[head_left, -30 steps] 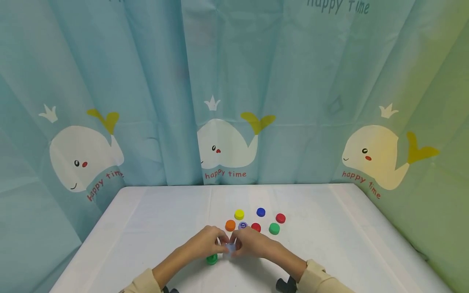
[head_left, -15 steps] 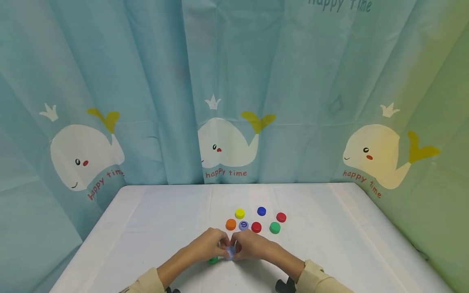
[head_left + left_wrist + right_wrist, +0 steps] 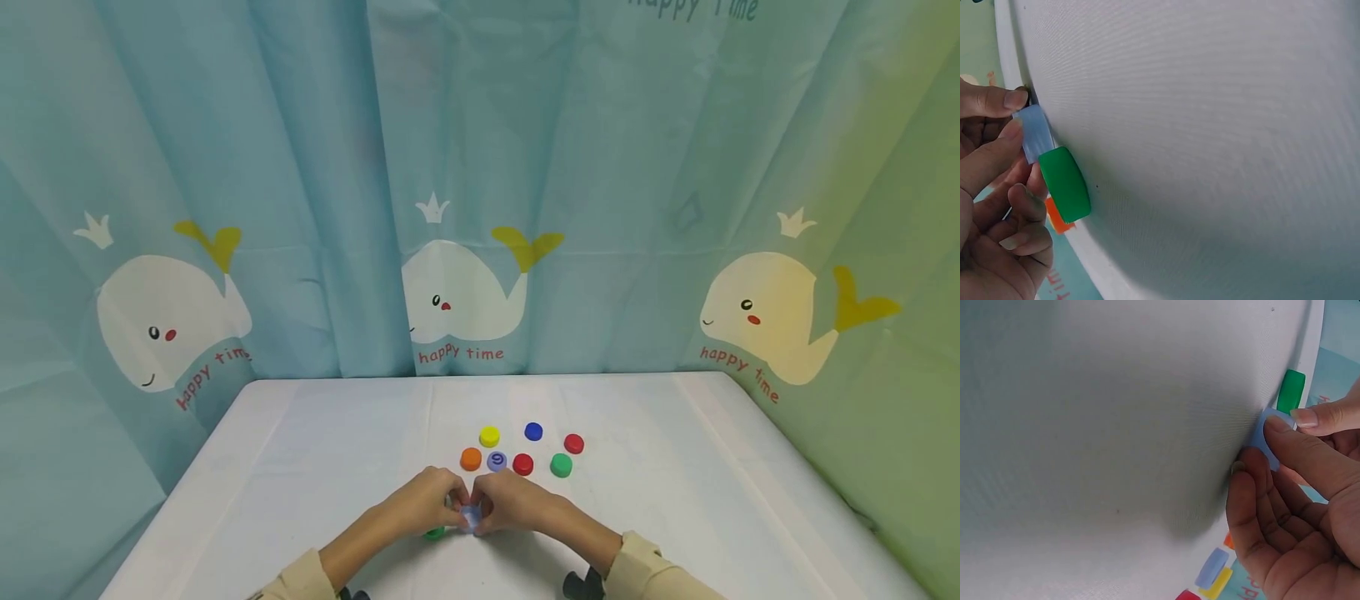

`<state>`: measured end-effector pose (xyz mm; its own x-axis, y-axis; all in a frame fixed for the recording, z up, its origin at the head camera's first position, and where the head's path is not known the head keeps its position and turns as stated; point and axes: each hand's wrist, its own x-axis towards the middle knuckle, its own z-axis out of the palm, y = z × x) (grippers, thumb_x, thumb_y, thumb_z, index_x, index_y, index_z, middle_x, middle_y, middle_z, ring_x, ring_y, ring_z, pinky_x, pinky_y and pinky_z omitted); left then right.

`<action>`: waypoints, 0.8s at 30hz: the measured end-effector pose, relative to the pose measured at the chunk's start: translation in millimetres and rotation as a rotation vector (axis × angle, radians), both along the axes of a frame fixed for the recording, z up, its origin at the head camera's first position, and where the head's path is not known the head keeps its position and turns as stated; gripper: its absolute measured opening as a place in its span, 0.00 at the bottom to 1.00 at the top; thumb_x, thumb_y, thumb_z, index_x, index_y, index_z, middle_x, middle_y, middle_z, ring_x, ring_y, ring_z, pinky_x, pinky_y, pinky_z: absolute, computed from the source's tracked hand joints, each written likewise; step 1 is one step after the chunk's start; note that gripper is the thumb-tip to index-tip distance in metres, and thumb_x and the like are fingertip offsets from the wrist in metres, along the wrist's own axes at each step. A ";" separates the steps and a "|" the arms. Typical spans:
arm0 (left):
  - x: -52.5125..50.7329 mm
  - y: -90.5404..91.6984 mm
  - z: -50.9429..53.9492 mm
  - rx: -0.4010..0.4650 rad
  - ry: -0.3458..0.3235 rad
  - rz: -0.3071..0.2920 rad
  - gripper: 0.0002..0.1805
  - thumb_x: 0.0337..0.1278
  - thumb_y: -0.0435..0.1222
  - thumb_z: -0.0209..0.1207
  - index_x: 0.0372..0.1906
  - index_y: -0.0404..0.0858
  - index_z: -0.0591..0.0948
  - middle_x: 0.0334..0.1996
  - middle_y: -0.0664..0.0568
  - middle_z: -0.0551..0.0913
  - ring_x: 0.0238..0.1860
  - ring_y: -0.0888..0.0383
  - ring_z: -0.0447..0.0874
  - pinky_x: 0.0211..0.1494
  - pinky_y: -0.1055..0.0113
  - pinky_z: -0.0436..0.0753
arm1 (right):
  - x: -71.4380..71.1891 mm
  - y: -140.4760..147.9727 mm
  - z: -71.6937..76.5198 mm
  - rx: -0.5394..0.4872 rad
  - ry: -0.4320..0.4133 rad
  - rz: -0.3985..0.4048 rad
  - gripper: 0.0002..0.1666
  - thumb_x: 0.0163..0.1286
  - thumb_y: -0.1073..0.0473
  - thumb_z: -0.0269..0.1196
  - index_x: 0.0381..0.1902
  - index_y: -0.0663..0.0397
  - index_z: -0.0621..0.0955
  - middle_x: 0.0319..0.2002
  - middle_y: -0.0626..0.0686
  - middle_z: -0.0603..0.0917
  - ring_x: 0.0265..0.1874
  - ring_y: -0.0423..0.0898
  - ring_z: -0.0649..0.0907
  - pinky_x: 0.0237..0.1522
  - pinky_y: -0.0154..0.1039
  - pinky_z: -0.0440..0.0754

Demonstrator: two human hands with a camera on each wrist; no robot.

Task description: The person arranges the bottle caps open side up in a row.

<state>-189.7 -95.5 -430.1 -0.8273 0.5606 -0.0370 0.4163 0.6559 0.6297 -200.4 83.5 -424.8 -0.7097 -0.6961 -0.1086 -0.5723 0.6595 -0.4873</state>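
Observation:
Both hands meet at a light blue bottle cap (image 3: 471,518) near the front of the table. My left hand (image 3: 427,502) pinches its left side with thumb and fingers. From the other side, my right hand (image 3: 516,502) pinches it too. In the left wrist view the cap (image 3: 1036,133) stands low at the tabletop, its edge partly covered by fingertips; whether it touches the cloth I cannot tell. A green bottle cap (image 3: 435,532) lies just left of it, mostly behind the left hand in the head view.
Beyond the hands lie several caps: orange (image 3: 471,459), yellow (image 3: 490,437), light blue with a dark swirl (image 3: 497,461), blue (image 3: 533,431), red (image 3: 522,464), another red (image 3: 573,443) and green (image 3: 561,465). A whale-print curtain (image 3: 465,167) hangs behind the white table (image 3: 337,433).
The light blue cap between the hands has come slightly toward me. My left hand has shifted a little and covers more of the near green cap. The far caps have stayed put.

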 end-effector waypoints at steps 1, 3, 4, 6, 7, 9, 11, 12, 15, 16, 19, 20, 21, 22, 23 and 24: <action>0.1 -0.4 0.1 -0.001 0.002 -0.001 0.10 0.41 0.34 0.72 0.32 0.38 0.83 0.23 0.63 0.79 0.26 0.68 0.72 0.34 0.73 0.75 | 0.1 0.0 0.0 -0.003 -0.006 -0.002 0.15 0.51 0.63 0.74 0.35 0.55 0.81 0.22 0.40 0.76 0.21 0.33 0.73 0.28 0.24 0.74; 0.5 -0.9 0.4 0.004 -0.002 -0.005 0.11 0.41 0.34 0.72 0.32 0.38 0.83 0.23 0.63 0.78 0.26 0.68 0.72 0.34 0.73 0.75 | 0.3 0.1 0.0 -0.009 -0.019 -0.007 0.15 0.51 0.63 0.74 0.35 0.56 0.81 0.22 0.41 0.77 0.21 0.33 0.74 0.28 0.24 0.75; 0.8 -1.4 0.8 0.011 -0.010 -0.005 0.11 0.41 0.34 0.72 0.33 0.38 0.82 0.23 0.63 0.78 0.26 0.68 0.72 0.34 0.73 0.75 | 0.5 0.1 0.0 -0.012 -0.025 -0.010 0.15 0.51 0.64 0.74 0.35 0.56 0.81 0.22 0.41 0.77 0.22 0.33 0.74 0.29 0.25 0.75; 1.2 -2.7 1.9 0.028 -0.032 0.000 0.13 0.42 0.34 0.72 0.35 0.37 0.81 0.24 0.62 0.78 0.26 0.67 0.72 0.33 0.73 0.75 | 0.9 0.1 -0.2 -0.021 -0.041 -0.015 0.15 0.51 0.64 0.73 0.36 0.57 0.81 0.22 0.41 0.78 0.22 0.33 0.74 0.29 0.25 0.75; 1.1 -3.5 2.8 0.038 -0.041 0.001 0.14 0.42 0.34 0.72 0.36 0.37 0.81 0.23 0.62 0.77 0.26 0.67 0.72 0.32 0.73 0.75 | 1.1 0.2 -0.3 -0.026 -0.050 -0.017 0.15 0.51 0.64 0.73 0.36 0.57 0.81 0.23 0.41 0.78 0.22 0.33 0.74 0.29 0.25 0.75; 0.3 -5.4 5.6 0.059 -0.052 0.005 0.15 0.43 0.34 0.71 0.38 0.36 0.80 0.24 0.61 0.77 0.26 0.66 0.73 0.32 0.73 0.75 | 1.2 0.5 -0.4 -0.032 -0.062 -0.019 0.15 0.51 0.64 0.73 0.37 0.57 0.81 0.23 0.41 0.78 0.22 0.33 0.75 0.30 0.25 0.75; -1.7 -7.7 9.5 0.072 -0.043 0.009 0.16 0.44 0.34 0.71 0.39 0.35 0.80 0.24 0.61 0.77 0.26 0.65 0.73 0.32 0.72 0.75 | 1.0 1.5 0.5 -0.030 -0.066 -0.023 0.16 0.52 0.64 0.73 0.38 0.57 0.81 0.23 0.41 0.78 0.22 0.33 0.75 0.30 0.25 0.76; -3.0 -8.9 11.6 0.074 -0.032 0.009 0.15 0.45 0.35 0.70 0.39 0.35 0.80 0.24 0.61 0.77 0.26 0.64 0.73 0.32 0.72 0.75 | 0.7 2.3 1.5 -0.027 -0.065 -0.027 0.16 0.52 0.64 0.73 0.39 0.57 0.81 0.22 0.41 0.78 0.22 0.33 0.75 0.30 0.25 0.76; -6.8 -12.9 16.9 0.082 0.014 0.025 0.14 0.47 0.36 0.69 0.38 0.34 0.80 0.25 0.59 0.78 0.26 0.63 0.73 0.31 0.71 0.75 | -1.0 6.0 5.6 -0.004 -0.038 -0.046 0.17 0.53 0.63 0.72 0.41 0.56 0.81 0.22 0.41 0.78 0.22 0.34 0.75 0.30 0.26 0.76; -7.7 -14.4 18.2 0.083 0.030 0.034 0.14 0.48 0.36 0.69 0.38 0.34 0.80 0.25 0.59 0.78 0.26 0.62 0.73 0.31 0.70 0.75 | -1.8 7.8 7.2 0.003 -0.022 -0.052 0.17 0.53 0.63 0.72 0.42 0.55 0.81 0.23 0.41 0.78 0.22 0.34 0.75 0.30 0.27 0.76; -9.6 -18.6 19.4 0.082 0.069 0.067 0.13 0.49 0.36 0.68 0.39 0.34 0.80 0.25 0.59 0.78 0.26 0.61 0.73 0.31 0.69 0.75 | -5.6 13.2 10.9 0.016 0.017 -0.073 0.15 0.54 0.62 0.71 0.41 0.54 0.82 0.23 0.42 0.79 0.23 0.36 0.76 0.31 0.29 0.77; -9.8 -19.8 19.6 0.079 0.076 0.080 0.13 0.50 0.36 0.68 0.38 0.34 0.80 0.25 0.59 0.77 0.27 0.61 0.73 0.31 0.69 0.74 | -7.0 15.2 12.0 0.014 0.023 -0.081 0.15 0.54 0.61 0.71 0.40 0.54 0.82 0.24 0.42 0.79 0.24 0.36 0.76 0.31 0.29 0.77; -9.9 -20.9 19.5 0.076 0.082 0.092 0.13 0.50 0.36 0.68 0.39 0.34 0.80 0.25 0.59 0.77 0.27 0.61 0.73 0.31 0.69 0.74 | -8.6 17.3 12.8 0.008 0.033 -0.087 0.14 0.54 0.61 0.71 0.40 0.55 0.82 0.25 0.43 0.80 0.24 0.36 0.76 0.31 0.29 0.77; -10.2 -21.8 19.5 0.074 0.087 0.105 0.13 0.50 0.36 0.68 0.39 0.34 0.80 0.25 0.59 0.77 0.27 0.61 0.72 0.31 0.69 0.74 | -10.4 19.3 13.3 -0.002 0.038 -0.096 0.14 0.54 0.61 0.71 0.39 0.55 0.82 0.25 0.44 0.80 0.24 0.37 0.77 0.32 0.30 0.77; -10.6 -22.5 19.4 0.073 0.089 0.118 0.13 0.50 0.36 0.68 0.39 0.34 0.80 0.25 0.59 0.77 0.27 0.61 0.72 0.30 0.69 0.74 | -12.4 21.2 14.0 -0.014 0.043 -0.105 0.14 0.54 0.61 0.71 0.39 0.56 0.83 0.26 0.44 0.81 0.25 0.37 0.77 0.32 0.29 0.77; -11.0 -23.1 19.6 0.073 0.094 0.130 0.13 0.50 0.36 0.68 0.38 0.34 0.80 0.25 0.58 0.77 0.27 0.60 0.72 0.30 0.69 0.74 | -14.2 23.0 14.8 -0.030 0.053 -0.109 0.13 0.54 0.61 0.71 0.39 0.57 0.82 0.26 0.45 0.81 0.25 0.38 0.77 0.32 0.30 0.78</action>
